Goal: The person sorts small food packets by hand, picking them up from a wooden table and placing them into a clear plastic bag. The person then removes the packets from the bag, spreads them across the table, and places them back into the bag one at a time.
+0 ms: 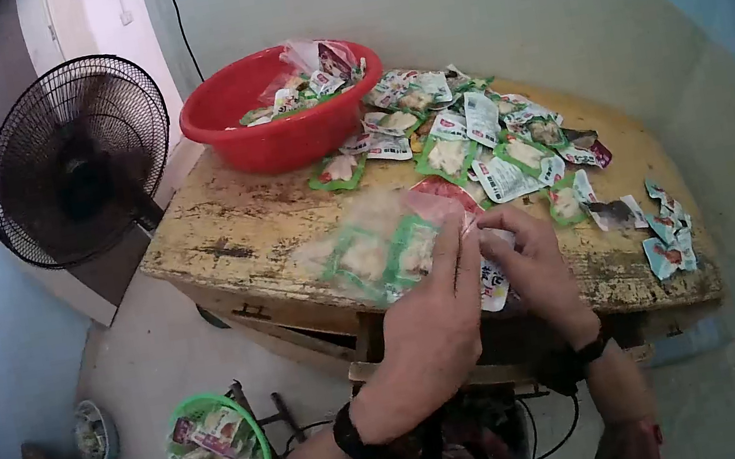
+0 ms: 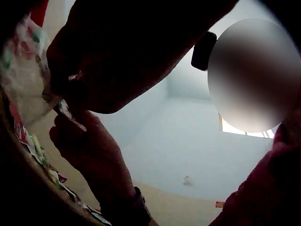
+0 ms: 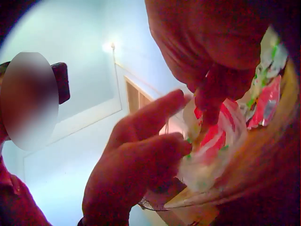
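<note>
Here, the left hand (image 1: 429, 316) and right hand (image 1: 532, 266) both pinch a clear bag (image 1: 371, 248) by the table edge (image 1: 231, 275).

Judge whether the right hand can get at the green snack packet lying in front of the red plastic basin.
Probably not yet: the right hand pinches the clear plastic bag of packets, which, with the left hand, lies between. The green snack packet itself lies uncovered.

Red basin (image 1: 278, 148), worn yellow table (image 1: 222, 224), black fan (image 1: 78, 160), green basket (image 1: 262, 443); the clear bag (image 1: 380, 247) shows green and, it seems, red inside.
</note>
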{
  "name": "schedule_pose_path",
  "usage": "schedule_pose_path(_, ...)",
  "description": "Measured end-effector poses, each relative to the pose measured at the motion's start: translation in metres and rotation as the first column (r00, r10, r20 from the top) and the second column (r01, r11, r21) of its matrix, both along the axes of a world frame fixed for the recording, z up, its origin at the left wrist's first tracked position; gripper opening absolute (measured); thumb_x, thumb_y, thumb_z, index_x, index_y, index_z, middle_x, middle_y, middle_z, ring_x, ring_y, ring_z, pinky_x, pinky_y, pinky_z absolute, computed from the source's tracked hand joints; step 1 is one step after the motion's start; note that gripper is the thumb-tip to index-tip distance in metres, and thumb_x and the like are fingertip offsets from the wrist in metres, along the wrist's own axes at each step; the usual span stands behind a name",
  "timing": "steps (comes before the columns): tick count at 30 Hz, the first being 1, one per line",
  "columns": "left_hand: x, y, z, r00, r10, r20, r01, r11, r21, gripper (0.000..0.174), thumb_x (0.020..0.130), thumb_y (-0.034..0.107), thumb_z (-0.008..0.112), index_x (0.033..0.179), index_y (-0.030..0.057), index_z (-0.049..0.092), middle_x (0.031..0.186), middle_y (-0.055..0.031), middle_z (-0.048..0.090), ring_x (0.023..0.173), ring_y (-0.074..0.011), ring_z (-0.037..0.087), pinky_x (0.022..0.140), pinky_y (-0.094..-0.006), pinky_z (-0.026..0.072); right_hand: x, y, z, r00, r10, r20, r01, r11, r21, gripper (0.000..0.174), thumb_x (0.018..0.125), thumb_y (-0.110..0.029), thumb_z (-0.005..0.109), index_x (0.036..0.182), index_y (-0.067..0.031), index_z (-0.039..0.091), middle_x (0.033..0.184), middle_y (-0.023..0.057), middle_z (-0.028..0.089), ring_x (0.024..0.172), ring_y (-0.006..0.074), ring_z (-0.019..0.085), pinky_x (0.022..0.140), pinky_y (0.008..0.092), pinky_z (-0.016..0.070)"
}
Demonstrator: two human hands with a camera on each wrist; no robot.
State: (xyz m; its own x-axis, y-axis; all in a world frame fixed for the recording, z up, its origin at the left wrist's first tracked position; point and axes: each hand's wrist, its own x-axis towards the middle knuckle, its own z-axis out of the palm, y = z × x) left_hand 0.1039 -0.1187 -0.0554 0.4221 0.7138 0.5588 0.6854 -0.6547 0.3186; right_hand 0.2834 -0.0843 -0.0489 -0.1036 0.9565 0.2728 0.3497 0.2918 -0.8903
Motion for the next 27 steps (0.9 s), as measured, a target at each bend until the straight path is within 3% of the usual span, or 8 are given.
schedule_pose_path(5,0.004,0.004,-0.001,1.000,-0.019,0.011,0.019,1.000,-0.025,0.079,0.070,-0.002,0.066,0.144,-0.0080,0.039,0.154,-0.0272,0.035,0.072,-0.0274,0.070,0.060,-0.0354,0.0573,0.003,0.009,-0.021,0.957,0.044,-0.287,-0.095,0.981,-0.167,0.037,0.096,-0.014,0.067,0.130,-0.0011,0.060,0.124,0.0094,0.065,0.111,0.0184,0.062,0.095,0.0312,0.0505)
schedule_pose_path(9,0.009,0.008,-0.005,0.997,-0.071,-0.010,0.069,0.991,-0.111,0.083,0.075,0.000,0.067,0.150,-0.0048,0.032,0.158,-0.0231,0.030,0.105,-0.0400,0.067,0.070,-0.0419,0.0603,0.010,0.017,-0.035,0.959,0.193,-0.207,-0.209,0.976,-0.058,0.049,0.096,-0.010,0.066,0.141,-0.0018,0.048,0.136,0.0095,0.057,0.122,0.0190,0.057,0.100,0.0331,0.0498)
schedule_pose_path(11,0.012,0.011,-0.005,0.996,-0.091,-0.017,0.087,0.984,-0.157,0.083,0.075,0.000,0.067,0.150,-0.0050,0.032,0.158,-0.0230,0.029,0.105,-0.0407,0.066,0.071,-0.0430,0.0603,0.021,0.029,-0.045,0.954,0.268,-0.134,-0.283,0.952,-0.115,0.053,0.095,-0.009,0.065,0.144,-0.0024,0.044,0.139,0.0096,0.055,0.126,0.0191,0.054,0.101,0.0338,0.0501)
schedule_pose_path(14,0.009,0.016,-0.004,0.997,-0.074,-0.010,0.070,0.974,-0.213,0.082,0.076,-0.001,0.067,0.150,-0.0055,0.032,0.159,-0.0226,0.029,0.106,-0.0412,0.066,0.072,-0.0436,0.0602,0.007,0.038,-0.054,0.979,0.173,-0.107,-0.173,0.985,0.009,0.051,0.094,-0.006,0.065,0.142,-0.0025,0.045,0.135,0.0144,0.057,0.123,0.0250,0.059,0.096,0.0361,0.0524)
schedule_pose_path(20,0.008,0.020,-0.013,0.996,-0.059,0.066,0.070,0.981,-0.181,0.084,0.076,0.001,0.068,0.151,-0.0061,0.029,0.159,-0.0215,0.028,0.108,-0.0410,0.065,0.074,-0.0429,0.0601,-0.008,0.025,-0.048,0.949,-0.120,0.292,0.001,0.925,0.379,0.038,0.094,-0.007,0.064,0.128,-0.0003,0.051,0.111,0.0242,0.065,0.101,0.0387,0.068,0.083,0.0426,0.0550)
schedule_pose_path(23,0.010,0.021,-0.010,0.993,-0.076,0.087,0.092,0.976,-0.199,0.087,0.076,0.001,0.068,0.152,-0.0058,0.027,0.160,-0.0214,0.027,0.109,-0.0408,0.064,0.074,-0.0424,0.0601,-0.004,0.030,-0.042,0.946,-0.089,0.312,-0.047,0.913,0.405,0.028,0.096,-0.008,0.065,0.121,-0.0021,0.056,0.105,0.0172,0.068,0.097,0.0310,0.070,0.081,0.0394,0.0558)
schedule_pose_path(26,0.007,0.021,-0.010,0.990,-0.079,0.114,0.093,0.988,-0.121,0.082,0.074,0.000,0.066,0.148,-0.0091,0.032,0.158,-0.0245,0.029,0.090,-0.0350,0.069,0.066,-0.0391,0.0586,0.002,0.033,-0.034,0.975,0.106,-0.194,-0.103,0.994,0.021,0.021,0.096,-0.007,0.066,0.116,-0.0047,0.059,0.103,0.0082,0.068,0.094,0.0199,0.068,0.080,0.0333,0.0556)
schedule_pose_path(27,0.006,0.021,-0.009,0.989,-0.079,0.122,0.089,0.993,-0.080,0.079,0.074,0.000,0.065,0.146,-0.0109,0.035,0.158,-0.0260,0.029,0.080,-0.0321,0.071,0.062,-0.0376,0.0579,-0.001,0.029,-0.025,0.968,0.094,-0.231,-0.100,0.995,-0.015,0.020,0.097,-0.006,0.066,0.116,-0.0066,0.059,0.107,0.0026,0.065,0.097,0.0109,0.063,0.080,0.0278,0.0542)
